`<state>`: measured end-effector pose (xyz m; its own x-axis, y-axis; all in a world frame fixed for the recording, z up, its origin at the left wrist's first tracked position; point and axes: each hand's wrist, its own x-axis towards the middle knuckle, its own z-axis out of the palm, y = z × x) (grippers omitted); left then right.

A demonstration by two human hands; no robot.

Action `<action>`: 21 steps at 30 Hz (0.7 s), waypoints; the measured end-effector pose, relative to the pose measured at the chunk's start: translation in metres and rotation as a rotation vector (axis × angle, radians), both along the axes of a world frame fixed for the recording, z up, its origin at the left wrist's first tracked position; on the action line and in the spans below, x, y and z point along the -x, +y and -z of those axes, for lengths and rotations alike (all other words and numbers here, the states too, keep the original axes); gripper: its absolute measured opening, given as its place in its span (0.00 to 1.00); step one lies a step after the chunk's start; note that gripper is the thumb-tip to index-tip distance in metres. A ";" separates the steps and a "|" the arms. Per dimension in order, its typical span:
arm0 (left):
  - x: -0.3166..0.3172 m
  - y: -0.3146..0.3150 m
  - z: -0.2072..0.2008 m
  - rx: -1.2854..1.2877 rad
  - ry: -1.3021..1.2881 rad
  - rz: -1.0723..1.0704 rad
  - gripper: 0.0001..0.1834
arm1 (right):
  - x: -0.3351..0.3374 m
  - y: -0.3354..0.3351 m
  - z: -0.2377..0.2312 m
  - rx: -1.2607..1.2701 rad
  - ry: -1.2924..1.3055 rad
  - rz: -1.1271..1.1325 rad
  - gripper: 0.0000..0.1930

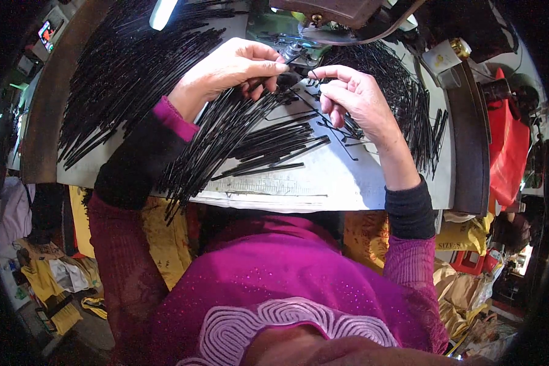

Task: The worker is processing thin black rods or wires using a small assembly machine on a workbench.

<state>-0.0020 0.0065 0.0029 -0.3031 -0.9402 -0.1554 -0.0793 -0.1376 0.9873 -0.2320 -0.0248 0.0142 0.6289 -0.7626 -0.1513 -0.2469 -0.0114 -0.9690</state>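
Observation:
My left hand (pixel 241 67) is at the sewing machine, its thumb and fingers pinching a thin black strip (pixel 297 57) beside the needle area (pixel 294 49). Across from it, my right hand (pixel 355 97) is closed, thumb against index finger, on the end of a thin black strip (pixel 314 77). Below the hands, many slim black strips (pixel 277 143) lie on the white tabletop (pixel 335 174), some spread out singly. A long bunch of strips (pixel 204 143) passes under my left wrist and hangs over the front edge. The exact stitching point is partly hidden by my fingers.
The sewing machine head (pixel 332 11) overhangs the far side. Large heaps of black strips cover the left (pixel 128 67) and the right (pixel 402 85). A bright lamp (pixel 162 13) is at the top. A white cup-like container (pixel 442 56) and a red bag (pixel 507 152) are at the right.

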 end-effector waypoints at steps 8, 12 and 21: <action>-0.001 -0.001 -0.004 0.068 -0.085 -0.044 0.16 | -0.003 -0.004 -0.002 0.005 -0.029 -0.004 0.15; -0.005 -0.008 -0.005 0.099 -0.122 -0.060 0.16 | -0.009 -0.009 -0.006 0.012 -0.030 0.008 0.15; -0.008 -0.011 -0.004 0.096 -0.135 -0.062 0.14 | -0.013 -0.011 -0.003 0.038 -0.046 0.016 0.15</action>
<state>0.0062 -0.0047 0.0073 -0.2261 -0.9691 -0.0991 -0.2065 -0.0518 0.9771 -0.2190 -0.0358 0.0167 0.6221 -0.7774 -0.0933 -0.2030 -0.0450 -0.9781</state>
